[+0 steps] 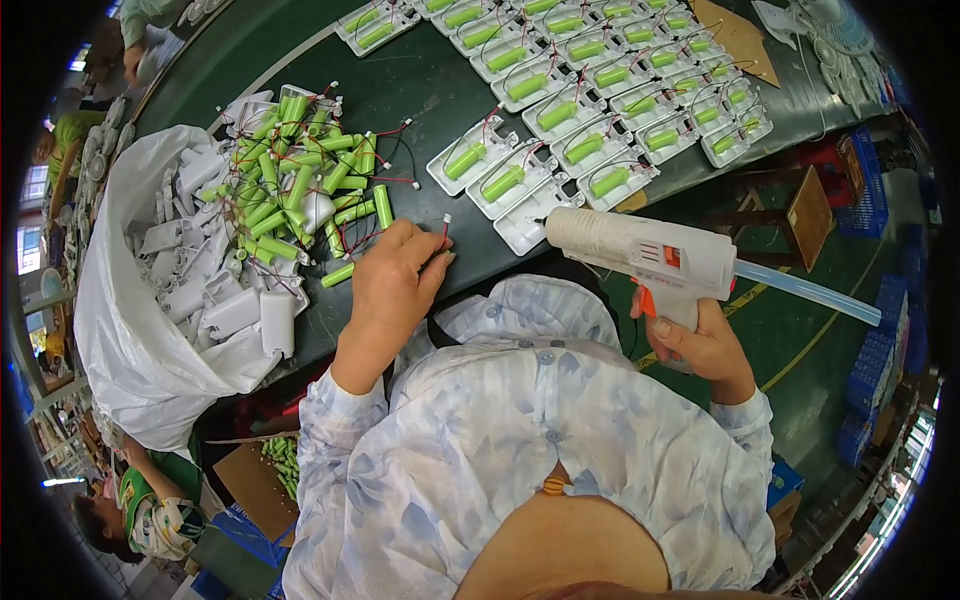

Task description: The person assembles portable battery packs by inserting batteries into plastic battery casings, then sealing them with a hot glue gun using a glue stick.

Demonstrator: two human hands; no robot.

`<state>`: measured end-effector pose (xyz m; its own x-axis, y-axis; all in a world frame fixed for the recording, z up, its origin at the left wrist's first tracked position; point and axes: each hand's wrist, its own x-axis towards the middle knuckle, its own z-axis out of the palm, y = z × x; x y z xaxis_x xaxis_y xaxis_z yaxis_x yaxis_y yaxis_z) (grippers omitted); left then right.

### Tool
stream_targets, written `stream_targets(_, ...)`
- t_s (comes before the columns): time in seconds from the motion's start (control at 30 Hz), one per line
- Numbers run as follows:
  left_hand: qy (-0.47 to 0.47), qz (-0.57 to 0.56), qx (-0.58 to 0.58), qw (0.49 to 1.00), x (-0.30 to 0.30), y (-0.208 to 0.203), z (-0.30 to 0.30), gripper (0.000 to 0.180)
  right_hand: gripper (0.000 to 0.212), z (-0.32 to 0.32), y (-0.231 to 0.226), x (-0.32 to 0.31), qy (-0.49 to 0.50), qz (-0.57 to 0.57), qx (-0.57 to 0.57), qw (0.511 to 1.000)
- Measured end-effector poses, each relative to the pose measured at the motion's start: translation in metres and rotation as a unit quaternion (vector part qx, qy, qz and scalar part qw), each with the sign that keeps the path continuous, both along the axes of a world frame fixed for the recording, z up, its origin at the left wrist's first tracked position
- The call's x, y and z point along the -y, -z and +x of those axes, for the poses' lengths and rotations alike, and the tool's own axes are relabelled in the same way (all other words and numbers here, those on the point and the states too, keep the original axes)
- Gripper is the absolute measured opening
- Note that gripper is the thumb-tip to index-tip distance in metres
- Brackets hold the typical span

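Observation:
My right hand grips a white hot glue gun by its handle. A clear glue stick sticks out of its back. The nozzle is over an empty white plastic shell at the front of the rows. My left hand is closed in a pinch at the table edge, left of the shells. From its fingertips rises a red battery lead with a small white plug. Whether a battery hangs from this lead is hidden by the hand. Loose green batteries with wires lie in a heap beyond it.
Several rows of white shells with green batteries fill the table's far side. At left, a white sack spills white plastic parts. Blue crates and a wooden stool stand at right. Co-workers sit along the left.

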<state>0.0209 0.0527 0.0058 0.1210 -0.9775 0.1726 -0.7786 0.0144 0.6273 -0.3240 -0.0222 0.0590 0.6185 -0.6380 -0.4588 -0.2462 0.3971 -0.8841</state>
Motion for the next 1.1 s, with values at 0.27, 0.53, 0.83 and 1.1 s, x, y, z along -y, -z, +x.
stream_targets(0.27, 0.038, -0.043, -0.072, 0.996, 0.030, -0.020, -0.015, 0.007, 0.050, -0.005, 0.005, -0.003, 0.018, 0.006, 0.001, 1.000)
stream_targets(0.53, 0.086, -0.191, 0.009, 0.978, 0.079, -0.012, -0.052, 0.013, 0.064, -0.010, 0.007, -0.004, 0.017, 0.033, 0.036, 0.999)
stream_targets(0.83, 0.099, -0.188, 0.097, 0.972, 0.087, 0.011, -0.065, 0.017, 0.062, -0.014, 0.007, -0.007, 0.025, 0.043, 0.039, 0.998)
stream_targets(1.1, 0.062, -0.186, 0.081, 0.977, 0.061, -0.004, -0.044, 0.027, 0.047, -0.016, 0.018, -0.006, 0.027, 0.017, 0.049, 0.998)
